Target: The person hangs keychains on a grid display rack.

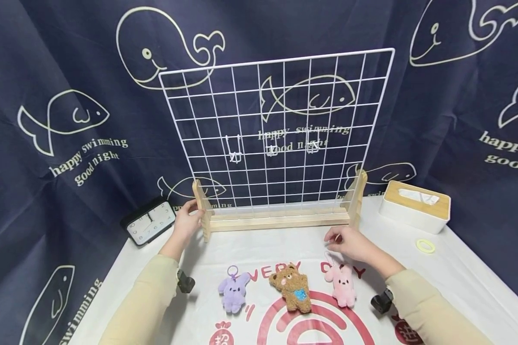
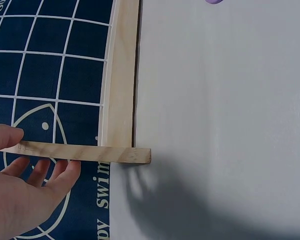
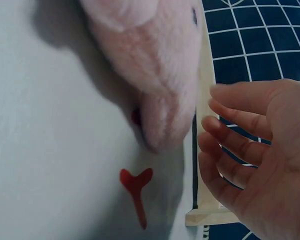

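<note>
A white wire grid [image 1: 271, 62] stands upright in a wooden stand [image 1: 280, 221]. My left hand [image 1: 187, 225] grips the stand's left upright; in the left wrist view the thumb lies on one side of the wooden piece [image 2: 85, 152] and the fingers of the left hand [image 2: 30, 185] on the other. My right hand [image 1: 349, 243], fingers loosely bent and holding nothing, hovers just above the pink plush [image 1: 343, 286]. The right wrist view has the right hand [image 3: 255, 145] beside the pink plush [image 3: 150, 60], apart from it. A brown bear plush [image 1: 291, 287] and a purple plush [image 1: 234, 293] lie to the left.
Three white hooks hang on the grid, the left one [image 1: 235, 157] slightly lower. A black-framed clock [image 1: 151, 223] stands at the left. On the right are a tissue box [image 1: 407, 215] and a pale yellow ring [image 1: 425, 240]. Dark patterned cloth [image 1: 90, 191] hangs behind the table.
</note>
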{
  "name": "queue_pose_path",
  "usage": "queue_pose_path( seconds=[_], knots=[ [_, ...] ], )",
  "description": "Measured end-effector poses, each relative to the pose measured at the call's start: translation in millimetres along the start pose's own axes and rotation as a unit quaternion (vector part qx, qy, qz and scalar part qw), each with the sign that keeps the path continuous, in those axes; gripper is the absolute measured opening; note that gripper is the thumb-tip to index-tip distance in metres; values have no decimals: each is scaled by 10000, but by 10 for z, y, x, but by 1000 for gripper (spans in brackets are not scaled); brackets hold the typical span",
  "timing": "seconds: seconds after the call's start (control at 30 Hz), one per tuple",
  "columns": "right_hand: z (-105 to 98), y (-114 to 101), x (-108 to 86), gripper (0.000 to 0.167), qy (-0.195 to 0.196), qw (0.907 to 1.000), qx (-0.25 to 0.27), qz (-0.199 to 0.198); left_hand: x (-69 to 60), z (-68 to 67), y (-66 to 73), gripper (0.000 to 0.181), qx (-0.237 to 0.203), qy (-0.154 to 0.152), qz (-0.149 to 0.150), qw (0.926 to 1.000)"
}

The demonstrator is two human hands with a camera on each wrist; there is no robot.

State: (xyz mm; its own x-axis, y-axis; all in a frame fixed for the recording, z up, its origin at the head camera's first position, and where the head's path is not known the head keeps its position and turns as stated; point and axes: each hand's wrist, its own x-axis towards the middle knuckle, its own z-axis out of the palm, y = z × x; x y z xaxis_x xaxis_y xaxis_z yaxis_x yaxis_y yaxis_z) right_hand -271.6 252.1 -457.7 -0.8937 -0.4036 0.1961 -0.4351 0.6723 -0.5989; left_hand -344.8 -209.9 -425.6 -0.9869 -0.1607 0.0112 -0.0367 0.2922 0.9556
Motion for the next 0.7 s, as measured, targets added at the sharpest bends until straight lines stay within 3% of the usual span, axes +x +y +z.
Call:
queue_pose_path(
  seconds=[0.2, 0.7],
  knots=[
    [67, 44, -59, 13, -351, 9986, 310, 239, -9, 19, -4, 51, -47, -20, 61, 10000],
    [191, 81, -19, 19, -266, 9989, -207, 325, -37, 46, 14, 49, 32, 142, 207, 9997]
  ],
)
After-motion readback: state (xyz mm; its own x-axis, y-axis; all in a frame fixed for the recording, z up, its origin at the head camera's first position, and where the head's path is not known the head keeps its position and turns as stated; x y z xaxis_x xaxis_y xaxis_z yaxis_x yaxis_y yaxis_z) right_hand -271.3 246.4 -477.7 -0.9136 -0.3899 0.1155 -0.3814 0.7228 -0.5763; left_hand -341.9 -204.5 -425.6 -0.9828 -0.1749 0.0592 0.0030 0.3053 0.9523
